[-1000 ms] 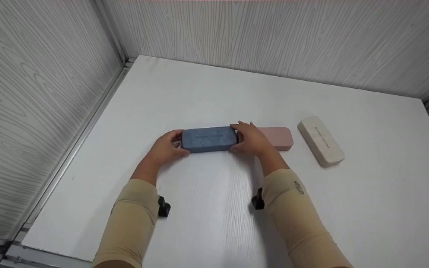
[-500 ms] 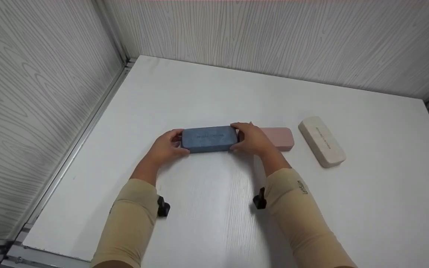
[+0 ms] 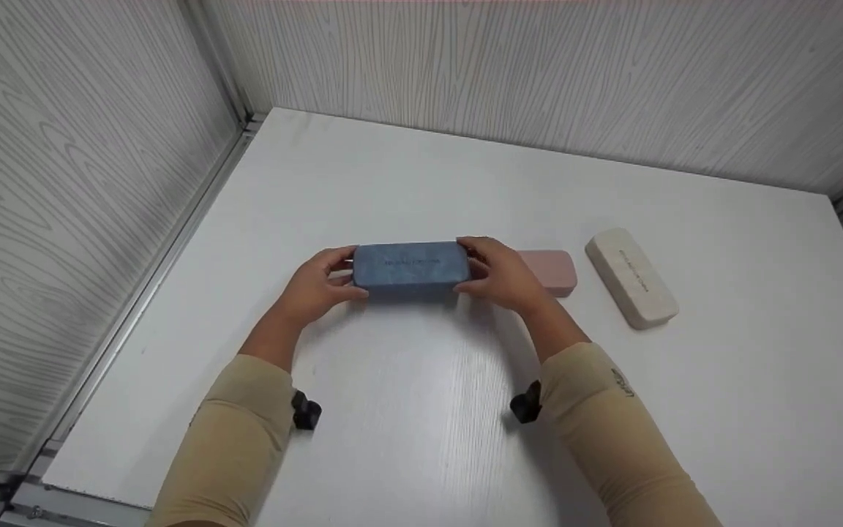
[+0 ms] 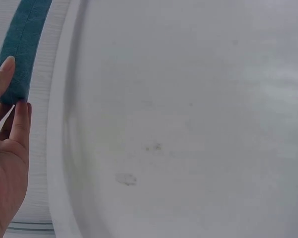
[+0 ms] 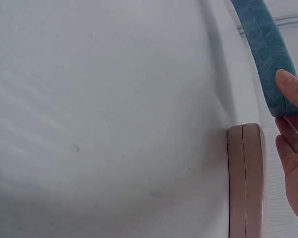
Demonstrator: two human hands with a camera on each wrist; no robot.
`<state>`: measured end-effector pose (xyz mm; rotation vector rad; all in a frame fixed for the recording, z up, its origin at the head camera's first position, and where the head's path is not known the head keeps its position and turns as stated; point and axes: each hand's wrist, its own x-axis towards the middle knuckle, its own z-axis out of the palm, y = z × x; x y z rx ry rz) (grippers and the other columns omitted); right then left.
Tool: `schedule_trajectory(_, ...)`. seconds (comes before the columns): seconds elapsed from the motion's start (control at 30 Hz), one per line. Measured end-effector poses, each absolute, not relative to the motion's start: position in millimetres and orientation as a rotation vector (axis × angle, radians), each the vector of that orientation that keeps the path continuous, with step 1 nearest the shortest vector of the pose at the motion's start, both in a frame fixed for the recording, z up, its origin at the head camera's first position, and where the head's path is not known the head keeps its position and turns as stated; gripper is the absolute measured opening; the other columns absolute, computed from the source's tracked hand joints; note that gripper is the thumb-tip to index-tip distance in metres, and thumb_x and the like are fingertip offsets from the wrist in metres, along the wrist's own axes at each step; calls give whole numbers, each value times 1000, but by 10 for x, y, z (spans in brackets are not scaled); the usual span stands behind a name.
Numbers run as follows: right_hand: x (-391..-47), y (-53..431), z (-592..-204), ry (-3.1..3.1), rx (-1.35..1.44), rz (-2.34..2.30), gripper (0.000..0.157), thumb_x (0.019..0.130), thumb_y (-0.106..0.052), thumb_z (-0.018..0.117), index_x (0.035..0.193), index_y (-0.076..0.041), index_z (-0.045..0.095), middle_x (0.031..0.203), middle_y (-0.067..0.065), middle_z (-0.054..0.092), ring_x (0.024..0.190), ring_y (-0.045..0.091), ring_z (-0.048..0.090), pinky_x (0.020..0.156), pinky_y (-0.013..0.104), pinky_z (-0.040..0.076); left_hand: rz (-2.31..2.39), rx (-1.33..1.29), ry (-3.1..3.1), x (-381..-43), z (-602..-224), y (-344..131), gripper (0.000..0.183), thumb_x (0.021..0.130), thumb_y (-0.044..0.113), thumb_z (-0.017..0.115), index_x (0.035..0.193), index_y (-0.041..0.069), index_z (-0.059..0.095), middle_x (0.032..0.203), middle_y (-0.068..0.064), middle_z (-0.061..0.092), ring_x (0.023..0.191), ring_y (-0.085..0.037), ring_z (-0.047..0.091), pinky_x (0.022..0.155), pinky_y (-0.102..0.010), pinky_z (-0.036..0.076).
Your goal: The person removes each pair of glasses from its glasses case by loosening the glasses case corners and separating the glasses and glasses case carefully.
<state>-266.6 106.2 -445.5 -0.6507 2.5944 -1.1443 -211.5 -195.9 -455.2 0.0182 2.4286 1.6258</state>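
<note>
Head view: blue case held lengthwise left to right between both hands, lettering uppermost, near the pink case and left of it. Left hand pinches its left end, right hand its right end; thumbs at the near corners, fingers toward the far ones. The shadow beneath suggests to me that it hangs a little above the tabletop. Right hand covers the pink case's left part, so I cannot tell the exact gap there. Cream case lies slantwise farther right.

Left wrist view: thumb on the seamed side of the blue case, fingers at its end. The hold is close to the very end; I would move both hands at one pace, since a lag on either side could tip it or let an end slip.

Right wrist view: a matching pinch, thumb on the side. Pink case rests on the tabletop, apart from the held end. My judgement: keep the blue case level, watch the right knuckles near the pink case, press inward evenly without squeezing across the seam, and make any lowering land the whole base at once
</note>
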Motion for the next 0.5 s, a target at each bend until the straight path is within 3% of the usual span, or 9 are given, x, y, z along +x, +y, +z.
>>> schedule_trajectory(0.5,-2391,1153,-4579,2523,-647,-1352,72,72,-13,78,136,-9,44,131,3,46,119,18,46,97,35,43,1667,116,2383,-1953,-4611,-1935,76,71,14,79,136,12,41,131,-5,41,119,-19,46,95,-27,44)
